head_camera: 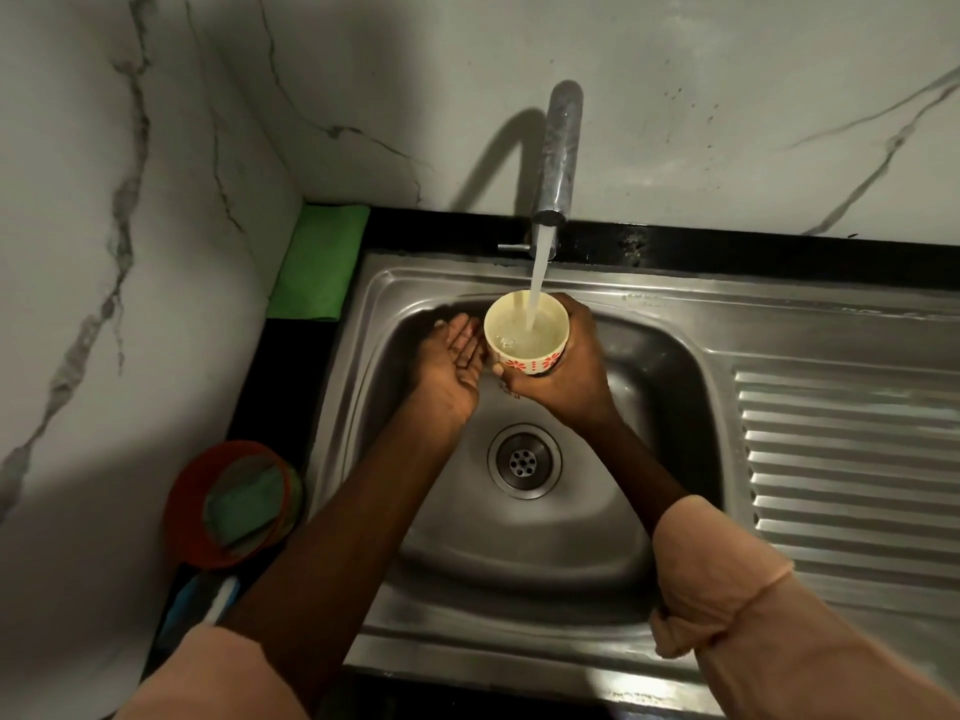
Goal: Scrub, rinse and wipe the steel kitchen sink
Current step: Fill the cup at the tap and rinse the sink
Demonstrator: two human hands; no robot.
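At the centre of the frame our right hand [563, 371] wraps its grip round a small cream cup with red flower marks [525, 332], filling under the steel tap [557, 153] over the steel sink basin [670, 387], while our left hand [449, 366] lies released, palm up, just beside it.

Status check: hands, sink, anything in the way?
Right hand grips cup filling under running tap. Left hand open, palm up beside it. Sink basin wet, drain unobstructed.
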